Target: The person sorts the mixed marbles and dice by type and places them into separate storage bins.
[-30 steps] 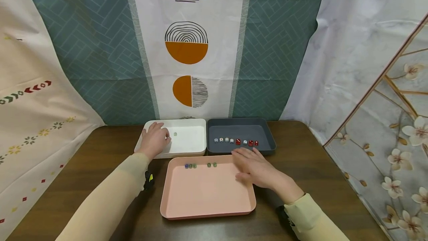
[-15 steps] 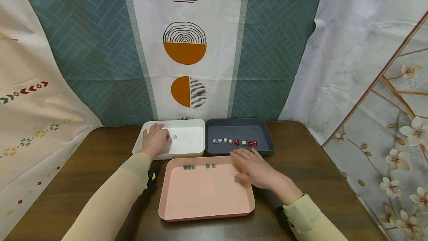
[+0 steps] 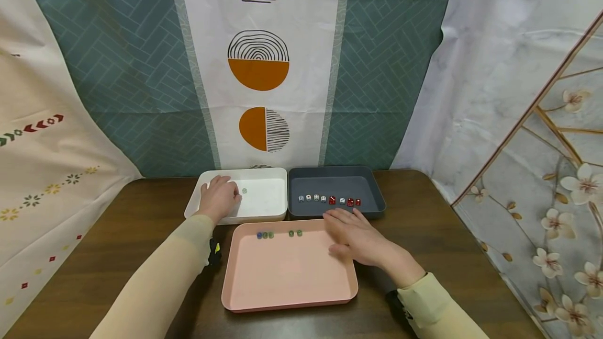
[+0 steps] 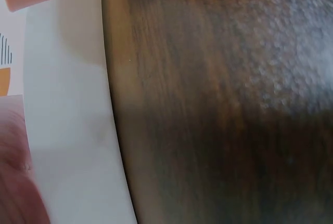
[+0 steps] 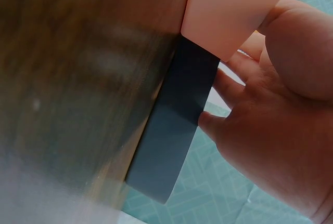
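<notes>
My left hand [image 3: 218,199] reaches into the white tray [image 3: 266,213], its fingertips hidden from the head view. Just right of it lies a small greenish bead [image 3: 244,191]. In the left wrist view, part of this hand [image 4: 18,169] shows behind the tray's white wall [image 4: 78,130]. My right hand [image 3: 358,234], palm down with fingers extended, hovers over or rests on the far right corner of the pink tray [image 3: 289,286]; contact is unclear. Its fingertips reach the dark grey tray's near rim. A blue bead [image 3: 259,235] and several green beads [image 3: 295,233] line the pink tray's far side.
Several white dice [image 3: 316,198] and red dice [image 3: 350,202] stand in a row inside the dark grey tray [image 3: 334,177]. All three trays sit close together on a brown wooden table [image 3: 424,224]. Patterned cloths [image 3: 391,93] hang behind and beside it.
The whole head view has shifted slightly. The bead in the white tray has moved a little beside my left hand. Both hands stay almost where they were.
</notes>
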